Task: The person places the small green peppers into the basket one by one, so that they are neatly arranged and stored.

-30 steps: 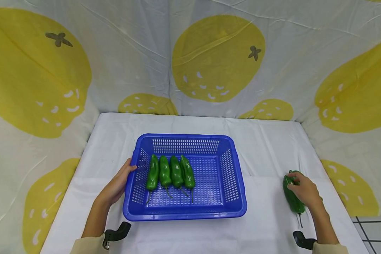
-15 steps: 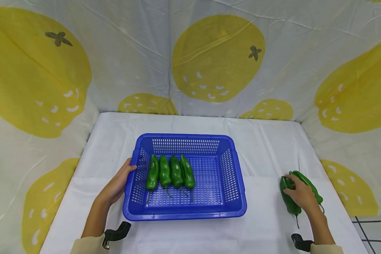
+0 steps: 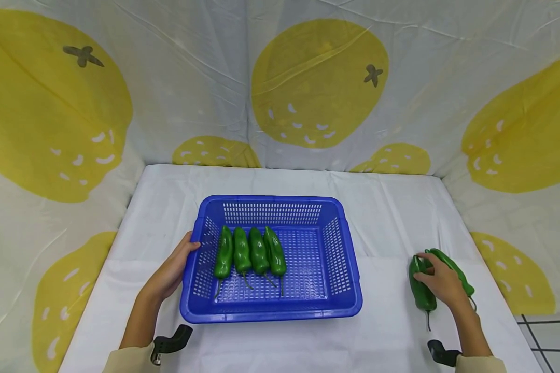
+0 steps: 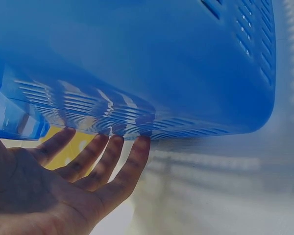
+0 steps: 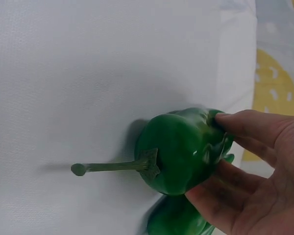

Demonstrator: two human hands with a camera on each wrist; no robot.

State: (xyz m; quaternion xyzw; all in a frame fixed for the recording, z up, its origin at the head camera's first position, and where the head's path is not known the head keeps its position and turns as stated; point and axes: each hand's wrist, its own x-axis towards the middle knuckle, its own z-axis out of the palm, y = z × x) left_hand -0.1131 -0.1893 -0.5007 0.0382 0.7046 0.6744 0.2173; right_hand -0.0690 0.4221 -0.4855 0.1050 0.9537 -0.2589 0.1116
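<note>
A blue plastic basket (image 3: pixel 270 314) stands on the white-covered table with several green peppers (image 3: pixel 259 251) lying side by side in its left half. My left hand (image 3: pixel 169 274) holds the basket's left side, thumb at the rim. In the left wrist view, the fingers of that hand touch the outside of the slotted wall. To the right of the basket, my right hand (image 3: pixel 441 282) holds a glossy green pepper (image 3: pixel 422 290) between thumb and fingers, its stem toward me. A second loose green pepper (image 3: pixel 455 267) lies just right of it, partly hidden by the hand.
White cloth (image 3: pixel 382 217) covers the table. Behind and at both sides hangs a pale curtain (image 3: pixel 205 77) with yellow fruit prints. A tiled surface (image 3: pixel 555 336) shows past the table's right edge.
My right hand has shifted slightly left with the held pepper, drawing it away from the other loose pepper, which now shows more. The left hand and basket have stayed in place.
</note>
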